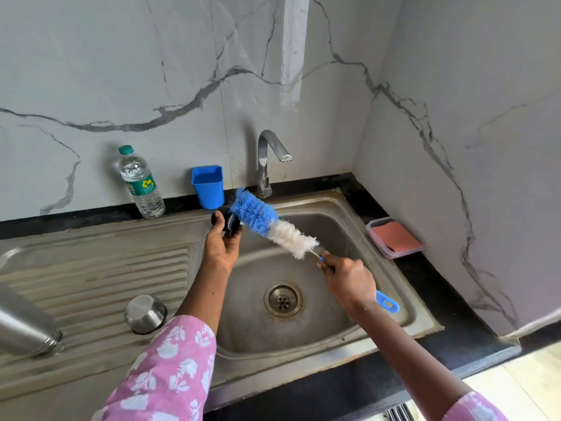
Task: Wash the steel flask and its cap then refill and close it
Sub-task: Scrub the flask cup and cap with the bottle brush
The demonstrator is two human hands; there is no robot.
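Note:
My left hand [221,243] holds a small black stopper cap [230,223] above the left edge of the sink basin [303,326]. My right hand [349,281] grips the blue handle of a bottle brush [267,226]; its blue and white bristles lie against the cap. The steel flask [24,325] lies on its side on the ribbed drainboard at the far left, mouth toward the sink. A steel cup lid [145,313] stands upside down on the drainboard near it.
The tap [270,156] stands behind the basin and no water runs from it. A water bottle [141,183] and a blue cup [209,186] stand at the back wall. A plastic box with a pink cloth [394,237] sits right of the sink.

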